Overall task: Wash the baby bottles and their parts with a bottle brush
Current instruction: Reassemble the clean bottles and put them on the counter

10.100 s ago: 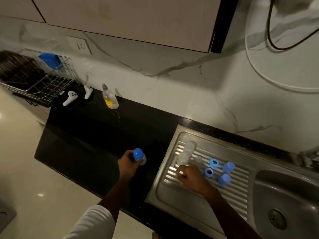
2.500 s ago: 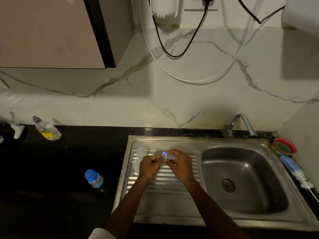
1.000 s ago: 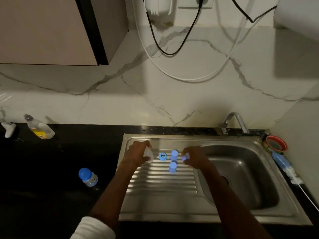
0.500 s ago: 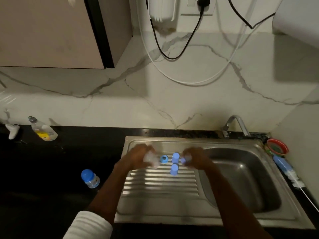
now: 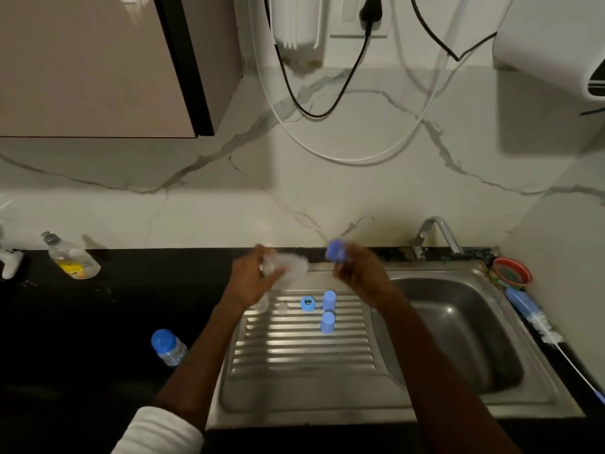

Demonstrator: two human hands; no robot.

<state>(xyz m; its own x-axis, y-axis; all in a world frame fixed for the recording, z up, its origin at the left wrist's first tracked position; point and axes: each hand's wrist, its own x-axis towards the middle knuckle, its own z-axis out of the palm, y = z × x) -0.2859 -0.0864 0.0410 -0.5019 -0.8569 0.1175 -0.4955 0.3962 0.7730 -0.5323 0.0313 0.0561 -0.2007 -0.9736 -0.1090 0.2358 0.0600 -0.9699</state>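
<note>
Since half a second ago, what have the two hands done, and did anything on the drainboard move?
Both hands rose off the ribbed steel drainboard toward the wall. The left hand holds the clear plastic bottle body; the right hand holds a blue cap. Unmoved: the blue ring, two blue caps, the capped bottle on the black counter.

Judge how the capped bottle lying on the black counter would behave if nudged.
The capped bottle looks tilted or on its side on the smooth counter, so it would probably roll. Small, clear and seemingly plastic, it is likely light and slides easily.
</note>
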